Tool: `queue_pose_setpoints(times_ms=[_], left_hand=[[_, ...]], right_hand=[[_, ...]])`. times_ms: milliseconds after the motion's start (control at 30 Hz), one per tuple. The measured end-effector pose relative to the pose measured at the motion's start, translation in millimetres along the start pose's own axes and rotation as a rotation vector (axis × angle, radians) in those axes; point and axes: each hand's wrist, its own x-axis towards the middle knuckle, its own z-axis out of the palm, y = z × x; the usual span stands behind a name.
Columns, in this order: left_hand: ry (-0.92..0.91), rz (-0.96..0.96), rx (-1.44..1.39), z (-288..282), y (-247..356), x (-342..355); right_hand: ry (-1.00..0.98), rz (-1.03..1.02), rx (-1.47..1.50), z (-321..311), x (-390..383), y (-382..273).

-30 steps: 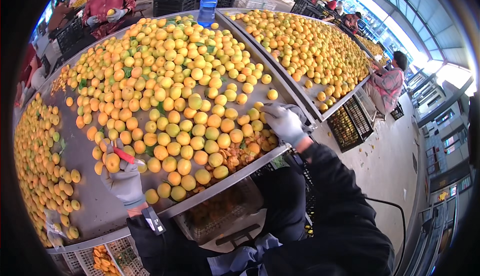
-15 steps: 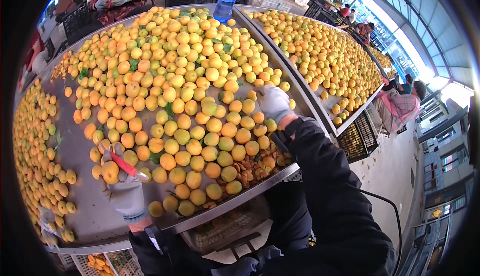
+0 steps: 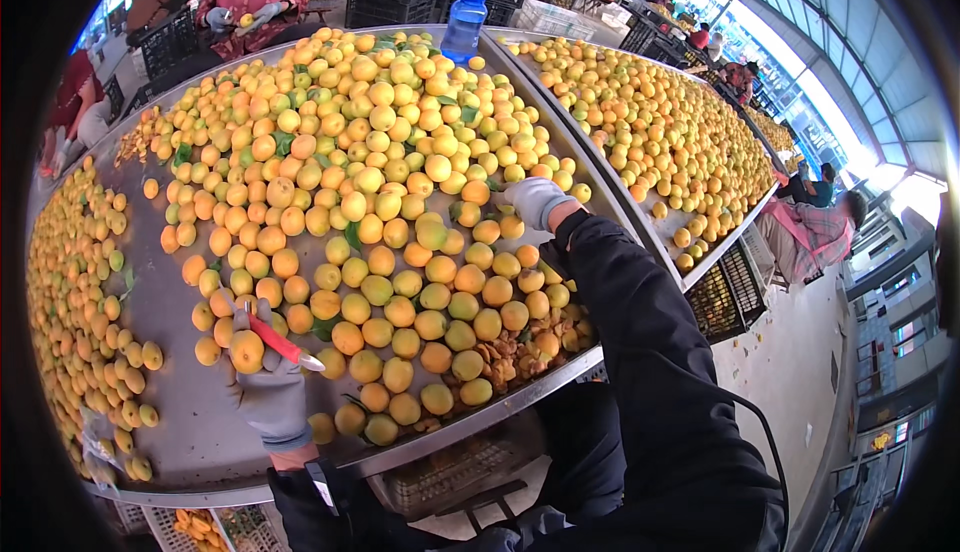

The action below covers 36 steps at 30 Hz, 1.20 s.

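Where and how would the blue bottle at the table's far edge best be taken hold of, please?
Probably around the middle of its body, coming from the right: the blue bottle stands upright and tall, fruit crowds its left, and mostly bare metal rim lies to its right.

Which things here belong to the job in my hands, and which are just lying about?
Seem part of the job:
yellow fruit and red-handled tool, in your left hand
fruit pile, at your right hand
table, under the fruit

Seem just lying about:
blue bottle, at the table's far edge
plastic bag, at left
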Motion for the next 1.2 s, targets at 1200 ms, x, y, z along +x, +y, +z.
queue_pose_setpoints(times_ms=[1200], left_hand=[[0.157, 0.068, 0.054, 3, -13, 6]], right_hand=[[-0.106, 0.467, 0.215, 9, 48, -28]])
